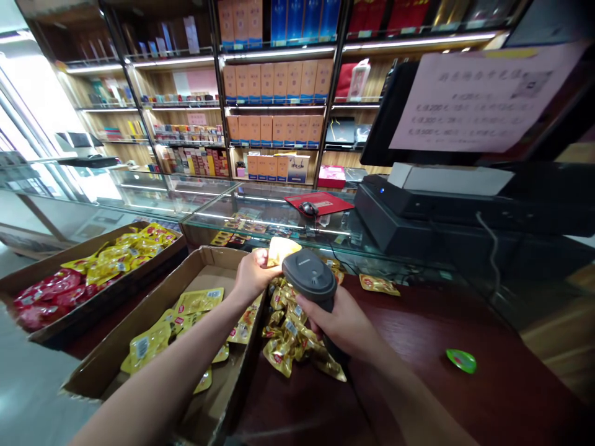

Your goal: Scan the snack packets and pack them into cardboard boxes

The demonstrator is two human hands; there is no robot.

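Note:
My left hand [253, 275] is shut on a shiny gold-yellow snack packet [282, 251], which it lifts close to the head of a black handheld barcode scanner [310, 275]. My right hand [339, 322] grips the scanner's handle. Below both hands, a heap of gold snack packets [286, 328] lies on the dark red wooden counter [418, 322]. A single packet [379, 285] rests farther right. To the left, an open cardboard box [204, 253] holds yellow packets.
A second cardboard box [46, 328] holds red and yellow packets. A green disc [461, 361] lies on the counter. Behind stand a glass display case [260, 210], a red mat with a computer mouse [308, 209], a black register unit [400, 204] and stocked shelves [274, 80].

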